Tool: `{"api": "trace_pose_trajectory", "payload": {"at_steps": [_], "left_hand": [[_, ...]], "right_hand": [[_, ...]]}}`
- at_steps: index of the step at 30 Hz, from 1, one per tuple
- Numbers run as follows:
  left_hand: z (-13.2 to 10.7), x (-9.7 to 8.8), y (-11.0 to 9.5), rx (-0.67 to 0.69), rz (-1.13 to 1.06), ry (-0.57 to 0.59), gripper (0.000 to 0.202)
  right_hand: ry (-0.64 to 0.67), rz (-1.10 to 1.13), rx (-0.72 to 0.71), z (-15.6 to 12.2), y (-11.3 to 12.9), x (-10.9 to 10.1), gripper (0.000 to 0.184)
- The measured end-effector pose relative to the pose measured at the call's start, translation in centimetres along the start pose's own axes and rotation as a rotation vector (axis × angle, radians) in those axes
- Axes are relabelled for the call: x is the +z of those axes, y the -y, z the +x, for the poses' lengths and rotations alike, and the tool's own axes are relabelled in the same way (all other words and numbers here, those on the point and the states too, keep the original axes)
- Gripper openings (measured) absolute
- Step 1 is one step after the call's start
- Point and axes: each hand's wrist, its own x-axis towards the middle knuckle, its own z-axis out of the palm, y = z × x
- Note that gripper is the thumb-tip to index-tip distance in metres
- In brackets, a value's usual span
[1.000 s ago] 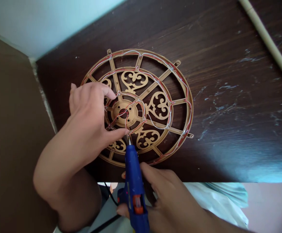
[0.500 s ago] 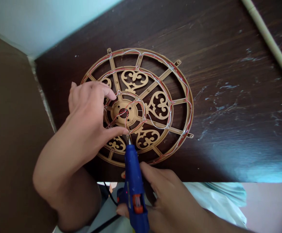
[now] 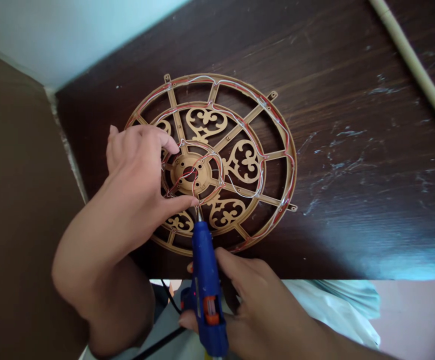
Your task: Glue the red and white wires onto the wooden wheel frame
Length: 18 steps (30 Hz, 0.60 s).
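The left hand (image 3: 135, 165) lies spread over the inner part of a round wooden frame (image 3: 240, 129), neither clenched nor closed around anything. Its index fingertip and thumb rest on thin red and white wires (image 3: 288, 145), which run in loops around the frame's rings and across its central hub (image 3: 198, 182). The thumb tip sits just above the nozzle (image 3: 199, 215) of a blue glue gun (image 3: 206, 295).

The right hand (image 3: 255, 295) is clenched around the gun's grip, with the fingers wrapped across the body of the gun. The gun stands nearly upright in the picture, its nozzle pointing up at the wire loop near the left thumb. A black cord (image 3: 161, 340) runs from the gun's lower end.

The frame lies flat on a dark wooden tabletop (image 3: 352, 65), its lower edge close to the tabletop's near edge, with scrolled heart cutouts between its spokes. White smears mark the tabletop to the frame's right. A pale rod (image 3: 416, 65) lies beyond the frame at the upper right, and a white cloth (image 3: 330, 310) shows below the tabletop's edge.
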Motion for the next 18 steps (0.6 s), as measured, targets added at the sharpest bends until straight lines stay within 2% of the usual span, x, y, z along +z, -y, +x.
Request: {"api": "trace_pose_trajectory", "payload": {"at_steps": [8,18], "left_hand": [[-0.13,0.25,0.70,-0.014,-0.014,0.016,0.054],[-0.04,0.43,0.97,0.017,-0.016,0.005,0.051]], "right_hand": [[-0.032,-0.027,-0.071,0.15,-0.30,0.25,0.045],[-0.019,-0.029,-0.046,0.04,0.28,-0.17,0.042]]}}
